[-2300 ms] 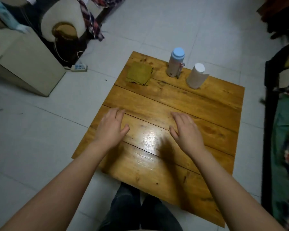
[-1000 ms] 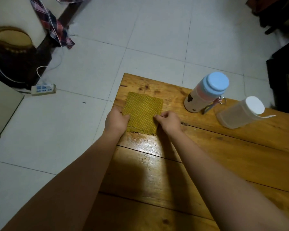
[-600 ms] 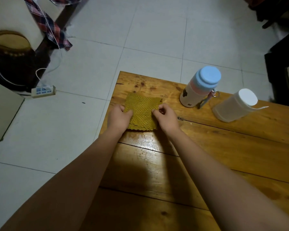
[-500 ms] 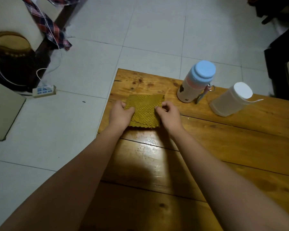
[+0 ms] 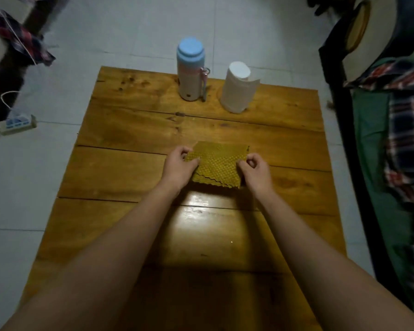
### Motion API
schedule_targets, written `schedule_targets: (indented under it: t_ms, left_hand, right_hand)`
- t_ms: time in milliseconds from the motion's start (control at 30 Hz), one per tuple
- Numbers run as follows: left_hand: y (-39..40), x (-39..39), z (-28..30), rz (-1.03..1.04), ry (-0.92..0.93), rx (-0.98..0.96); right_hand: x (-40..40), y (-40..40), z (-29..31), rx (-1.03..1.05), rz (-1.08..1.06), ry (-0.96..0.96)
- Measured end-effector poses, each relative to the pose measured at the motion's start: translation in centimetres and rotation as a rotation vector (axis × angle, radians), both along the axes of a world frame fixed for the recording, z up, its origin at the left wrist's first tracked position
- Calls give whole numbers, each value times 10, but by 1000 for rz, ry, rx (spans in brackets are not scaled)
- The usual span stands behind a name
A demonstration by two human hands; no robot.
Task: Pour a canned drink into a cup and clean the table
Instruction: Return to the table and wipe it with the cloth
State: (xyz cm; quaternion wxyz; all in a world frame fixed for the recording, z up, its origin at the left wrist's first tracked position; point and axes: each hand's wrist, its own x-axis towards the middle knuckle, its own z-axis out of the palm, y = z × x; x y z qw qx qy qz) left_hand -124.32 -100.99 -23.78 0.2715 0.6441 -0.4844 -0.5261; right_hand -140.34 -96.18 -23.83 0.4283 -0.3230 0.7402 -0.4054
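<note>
A folded yellow-green waffle cloth (image 5: 219,164) lies near the middle of the wooden table (image 5: 120,168). My left hand (image 5: 180,166) pinches its left edge and my right hand (image 5: 255,170) pinches its right edge. At the far edge stand a bottle with a light blue lid (image 5: 190,69) and, to its right, a white cup-like container (image 5: 237,87), both upright. No can is in view.
A power strip (image 5: 17,124) with a cord lies on the tiled floor to the left. Plaid and green fabric (image 5: 402,139) hangs over dark furniture along the right side. More plaid cloth (image 5: 22,41) is at the far left.
Both hands took hold of the cloth at the table's far left corner and brought it toward the middle. The bottle and white container stayed put.
</note>
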Motion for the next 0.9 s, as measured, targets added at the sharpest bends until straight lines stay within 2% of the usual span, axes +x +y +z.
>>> schedule_targets:
  t_ms: [267, 567, 667, 733, 833, 900]
  left_hand:
    - [95, -88, -24, -174, 68, 58]
    - [145, -111, -55, -308, -121, 67]
    - [148, -98, -51, -299, -176, -2]
    - [148, -83, -41, -300, -245, -90]
    - [149, -52, -30, -365, -453, -244]
    - [152, -30, -31, -441, -573, -342]
  right_hand:
    - [-96, 109, -4, 33, -20, 22]
    - [-124, 167, -49, 210, -42, 141]
    - [-117, 166, -49, 217, -48, 273]
    - [-109, 163, -44, 235, -22, 465]
    - [-98, 158, -41, 181, 86, 747]
    - [-91, 153, -43, 109, 202, 837]
